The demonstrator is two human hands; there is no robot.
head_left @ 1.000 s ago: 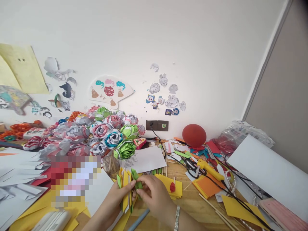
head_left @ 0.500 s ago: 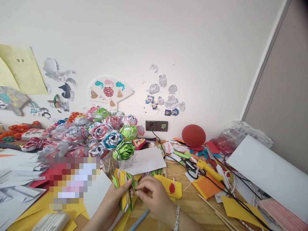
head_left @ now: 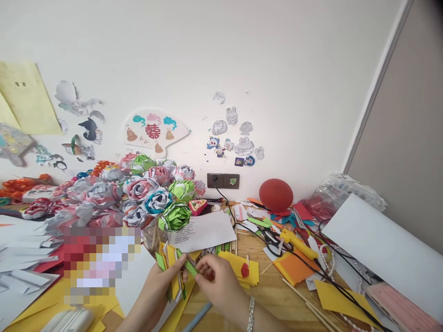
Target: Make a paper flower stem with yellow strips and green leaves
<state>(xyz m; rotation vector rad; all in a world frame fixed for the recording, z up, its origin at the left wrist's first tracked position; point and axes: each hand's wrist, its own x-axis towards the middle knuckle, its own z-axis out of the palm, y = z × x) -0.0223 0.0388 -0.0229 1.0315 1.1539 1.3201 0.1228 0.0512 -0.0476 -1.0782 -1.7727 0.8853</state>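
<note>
Low in the middle of the head view, my left hand (head_left: pixel 165 282) is closed around a bundle of folded paper strips (head_left: pixel 170 258) in yellow, white and green. A narrow green folded paper flap (head_left: pixel 190 266) sticks out from the bundle's right side. The fingers of my right hand (head_left: pixel 218 281) are pinched at the flap's outer end. A beaded bracelet (head_left: pixel 251 313) circles the right wrist. Beneath the hands lie yellow paper and the wooden tabletop (head_left: pixel 207 318). My palm hides the lower part of the bundle.
Paper flowers (head_left: pixel 159 201) are heaped at the back left. A written sheet (head_left: pixel 211 230) lies beyond my hands. To the right are a yellow glue gun (head_left: pixel 300 245) with black cables, a red balloon (head_left: pixel 276 195), orange paper (head_left: pixel 296 267), scissors and sticks.
The green flap between my hands now points outward to the right and shows more of its length. My right hand stays pinched beside the bundle. The whole view has shifted slightly.
</note>
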